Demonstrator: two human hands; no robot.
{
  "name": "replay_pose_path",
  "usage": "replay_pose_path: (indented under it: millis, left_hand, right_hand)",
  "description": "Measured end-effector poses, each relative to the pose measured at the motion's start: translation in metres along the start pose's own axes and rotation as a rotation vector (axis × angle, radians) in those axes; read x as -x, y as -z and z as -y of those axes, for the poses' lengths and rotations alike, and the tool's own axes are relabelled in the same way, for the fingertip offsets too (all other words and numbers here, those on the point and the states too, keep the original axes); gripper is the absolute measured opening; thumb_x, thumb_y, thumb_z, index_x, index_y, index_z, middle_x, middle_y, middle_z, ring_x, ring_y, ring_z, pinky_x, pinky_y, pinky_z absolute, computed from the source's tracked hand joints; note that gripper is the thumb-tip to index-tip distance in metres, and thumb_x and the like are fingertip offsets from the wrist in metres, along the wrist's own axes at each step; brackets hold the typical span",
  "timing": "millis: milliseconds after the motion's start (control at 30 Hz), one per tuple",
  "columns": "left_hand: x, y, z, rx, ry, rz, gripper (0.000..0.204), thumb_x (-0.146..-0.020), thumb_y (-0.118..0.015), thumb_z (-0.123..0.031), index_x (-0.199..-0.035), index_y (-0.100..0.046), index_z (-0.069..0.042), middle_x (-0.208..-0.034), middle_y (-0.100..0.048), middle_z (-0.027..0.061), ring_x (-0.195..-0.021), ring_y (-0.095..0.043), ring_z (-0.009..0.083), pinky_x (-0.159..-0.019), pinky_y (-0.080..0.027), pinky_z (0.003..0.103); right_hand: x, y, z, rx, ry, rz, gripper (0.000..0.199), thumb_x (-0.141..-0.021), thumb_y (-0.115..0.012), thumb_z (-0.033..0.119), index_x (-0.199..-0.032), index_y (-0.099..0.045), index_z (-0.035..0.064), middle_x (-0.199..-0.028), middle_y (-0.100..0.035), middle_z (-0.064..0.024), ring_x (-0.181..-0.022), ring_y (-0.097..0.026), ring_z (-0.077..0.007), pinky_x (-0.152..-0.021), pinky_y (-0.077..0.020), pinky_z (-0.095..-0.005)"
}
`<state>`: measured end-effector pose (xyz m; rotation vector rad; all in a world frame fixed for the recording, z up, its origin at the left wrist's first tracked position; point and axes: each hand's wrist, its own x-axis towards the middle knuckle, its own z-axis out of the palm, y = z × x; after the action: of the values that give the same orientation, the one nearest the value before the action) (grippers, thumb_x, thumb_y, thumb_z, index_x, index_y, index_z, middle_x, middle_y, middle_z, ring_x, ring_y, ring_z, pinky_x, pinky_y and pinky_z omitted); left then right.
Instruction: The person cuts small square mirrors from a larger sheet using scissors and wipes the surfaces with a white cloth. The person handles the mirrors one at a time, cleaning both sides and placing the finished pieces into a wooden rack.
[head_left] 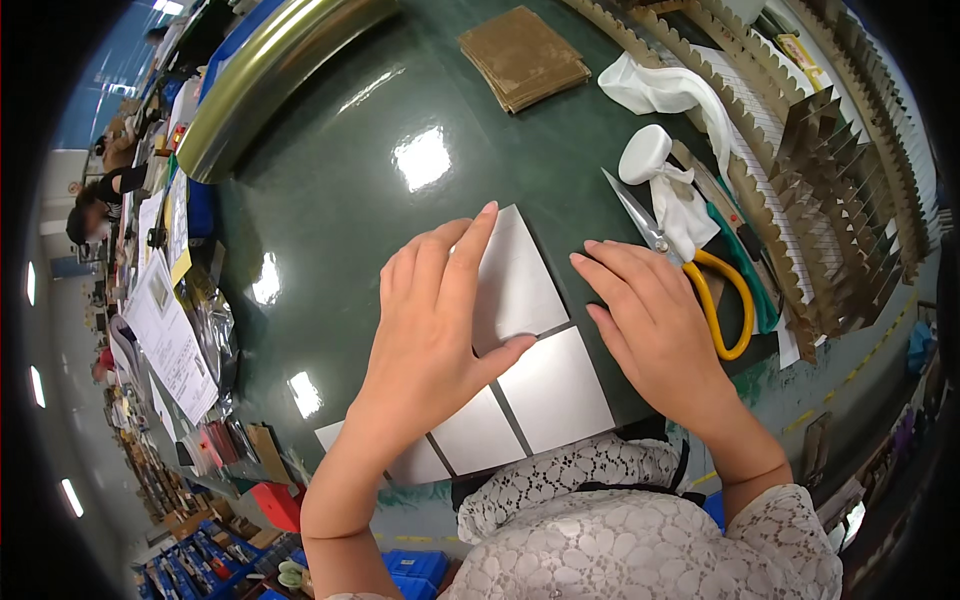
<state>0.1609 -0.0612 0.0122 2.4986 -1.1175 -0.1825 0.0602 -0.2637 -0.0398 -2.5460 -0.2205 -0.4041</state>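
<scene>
Several pale silvery rectangular cards lie in front of me on the green table (330, 250). My left hand (425, 300) spreads over the left side of the farthest card (520, 275), its index finger along one edge and its thumb by the near edge. That hand is open and covers part of the card. A second card (556, 390) lies just nearer, with another card (480, 432) to its left and a partly hidden one (418, 462) under my left wrist. My right hand (645, 325) is open, fingers stretched toward the cards, with nothing in it, beside the yellow-handled scissors (718, 300).
Right of the scissors lie a white round-topped object (645, 153), a white cloth (665, 88), a green-handled tool (750, 270) and toothed brown card strips (820, 190). A brown square stack (525, 58) and a golden film roll (280, 75) lie farther off. Papers (168, 335) lie left.
</scene>
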Motion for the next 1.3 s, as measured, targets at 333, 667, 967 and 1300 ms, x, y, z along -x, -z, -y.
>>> replay_pose_path:
  millis: [333,667,967,1300]
  left_hand:
    - [-0.0046,0.0002,0.002,0.013,0.002,0.024,0.1,-0.064,-0.087,-0.02,-0.148,-0.036,-0.004,-0.132,-0.049,0.015,-0.119,-0.047,0.0345,-0.102,-0.036,0.045]
    - [-0.0049,-0.0015,0.004,0.023,0.003,0.02,0.101,-0.064,-0.087,-0.02,-0.149,-0.035,-0.004,-0.132,-0.049,0.0144,-0.119,-0.047,0.0343,-0.102,-0.036,0.045]
    - [-0.0041,-0.0021,0.004,0.024,0.01,0.027,0.101,-0.065,-0.087,-0.021,-0.149,-0.034,-0.005,-0.132,-0.048,0.0151,-0.119,-0.047,0.0348,-0.103,-0.035,0.045]
    - [-0.0046,-0.0009,0.0045,0.053,0.021,0.044,0.101,-0.064,-0.087,-0.02,-0.149,-0.034,-0.005,-0.133,-0.048,0.0151,-0.12,-0.047,0.0342,-0.104,-0.035,0.046]
  right_hand:
    - [-0.0006,0.0,-0.0005,0.025,0.007,0.006,0.039,-0.082,-0.063,0.006,-0.121,-0.064,0.0049,-0.125,-0.059,-0.0134,-0.118,-0.056,-0.0297,-0.096,-0.0462,-0.041]
    - [-0.0008,0.0027,0.0015,0.039,-0.007,0.04,0.038,-0.08,-0.061,0.004,-0.117,-0.069,0.0087,-0.126,-0.059,-0.0126,-0.118,-0.056,-0.0292,-0.097,-0.0458,-0.0396]
    - [-0.0007,0.0019,0.0011,0.051,0.002,0.045,0.037,-0.082,-0.061,0.008,-0.118,-0.069,0.0097,-0.128,-0.059,-0.0131,-0.12,-0.055,-0.029,-0.097,-0.0456,-0.0394]
    - [-0.0012,0.0021,0.0008,0.037,0.018,0.049,0.038,-0.082,-0.06,0.008,-0.119,-0.069,0.0124,-0.128,-0.058,-0.0143,-0.119,-0.055,-0.0298,-0.095,-0.0462,-0.0396]
